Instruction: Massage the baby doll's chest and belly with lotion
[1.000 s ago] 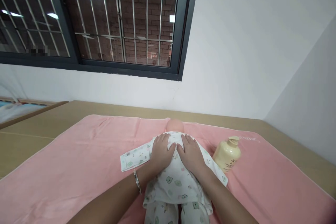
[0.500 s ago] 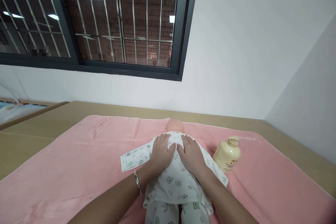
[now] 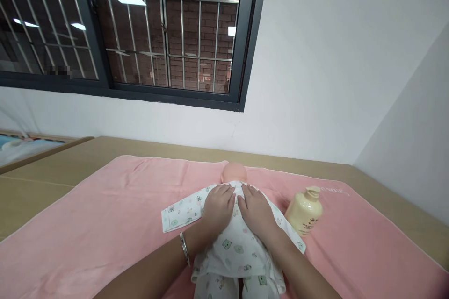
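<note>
A baby doll lies on a pink towel, its rounded head toward the wall. It wears a white printed top and matching trousers. My left hand rests on the left side of the top's upper part, its fingers laid out over the cloth. On the right side my right hand lies flat in the same way, thumb toward the middle. Neither hand grasps anything. A silver bangle circles my left wrist. The doll's sleeves spread out to both sides.
A pale yellow pump bottle stands on the towel to the right, close to the doll's right-hand sleeve. Beneath the towel is a wooden tabletop against a white wall. A dark-framed barred window is above.
My hands stay on the doll's top, with the fingers shifted slightly and the left fingers and thumb now closer together. The whole view has moved a little.
</note>
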`<state>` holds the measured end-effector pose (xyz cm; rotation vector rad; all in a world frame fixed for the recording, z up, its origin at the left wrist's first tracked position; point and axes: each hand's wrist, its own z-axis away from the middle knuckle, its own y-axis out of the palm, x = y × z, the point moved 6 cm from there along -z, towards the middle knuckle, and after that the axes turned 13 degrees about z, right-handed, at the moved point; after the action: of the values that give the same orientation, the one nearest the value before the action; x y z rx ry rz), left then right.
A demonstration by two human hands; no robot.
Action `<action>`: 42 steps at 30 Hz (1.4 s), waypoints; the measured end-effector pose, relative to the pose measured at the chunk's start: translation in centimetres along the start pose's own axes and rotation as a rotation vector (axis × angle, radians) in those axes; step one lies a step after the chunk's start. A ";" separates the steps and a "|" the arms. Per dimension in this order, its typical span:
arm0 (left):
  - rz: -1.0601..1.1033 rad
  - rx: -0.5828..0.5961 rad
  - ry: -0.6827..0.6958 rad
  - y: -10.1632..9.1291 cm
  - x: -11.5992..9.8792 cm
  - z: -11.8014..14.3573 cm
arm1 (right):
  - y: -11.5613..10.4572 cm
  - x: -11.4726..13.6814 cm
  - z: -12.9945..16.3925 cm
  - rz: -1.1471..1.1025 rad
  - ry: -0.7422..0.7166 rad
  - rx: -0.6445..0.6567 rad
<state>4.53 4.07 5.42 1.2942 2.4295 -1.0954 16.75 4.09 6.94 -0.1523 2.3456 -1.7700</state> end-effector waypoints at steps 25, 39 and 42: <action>-0.037 -0.002 -0.255 0.5 2.0 0.1 | 1.1 -0.4 -0.4 -0.067 0.036 0.045; -0.011 0.049 -0.275 0.8 2.0 0.4 | 0.1 0.2 0.3 0.043 0.069 0.013; 0.008 0.080 -0.313 1.1 2.4 0.2 | 1.1 -0.2 -0.1 -0.058 0.005 0.048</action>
<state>3.85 5.85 3.55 1.0596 2.1687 -1.2961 16.98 4.55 5.96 -0.2109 2.3224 -1.8530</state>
